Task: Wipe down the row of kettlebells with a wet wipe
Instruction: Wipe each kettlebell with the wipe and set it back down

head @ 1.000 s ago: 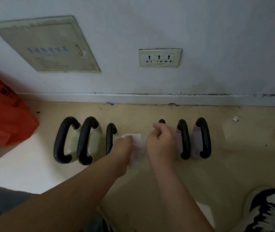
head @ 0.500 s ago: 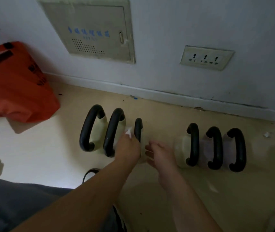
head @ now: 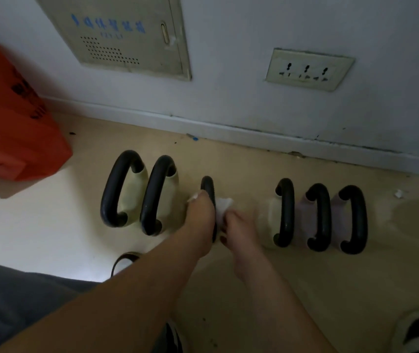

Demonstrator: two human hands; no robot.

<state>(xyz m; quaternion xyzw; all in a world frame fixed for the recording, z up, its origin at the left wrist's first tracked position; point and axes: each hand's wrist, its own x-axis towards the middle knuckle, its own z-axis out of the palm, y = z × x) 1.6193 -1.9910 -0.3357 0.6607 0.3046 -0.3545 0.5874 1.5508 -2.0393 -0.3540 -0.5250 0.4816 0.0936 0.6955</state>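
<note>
Your left hand's fingers [head: 201, 203] curl over the black handle [head: 207, 185] of the third kettlebell, counting from your left, and they grip the wet wipe [head: 224, 203] against it. A white corner shows at their tips and the bulk of the wipe bunches out on the handle's right side. Your left hand [head: 200, 220] covers most of that bar, so its body is hidden from you.

Your right hand [head: 240, 230] lies just beside it, fingers [head: 228, 220] bent toward the wipe's lower edge and touching it. Whether they pinch it or only steady it, you cannot tell.

The relation to mind is the handle's long axis: it runs away from you toward the wall [head: 228, 98], so the stroke likely goes along that line, far end to near end, not across.

The row itself runs left to right on the floor [head: 254, 289], parallel to the wall. Two cream kettlebells [head: 156, 194] stand touching each other just left of your left hand. Three more [head: 319, 217] stand packed together to the right, a small gap away from your right hand, which is the nearer one to them.
</note>
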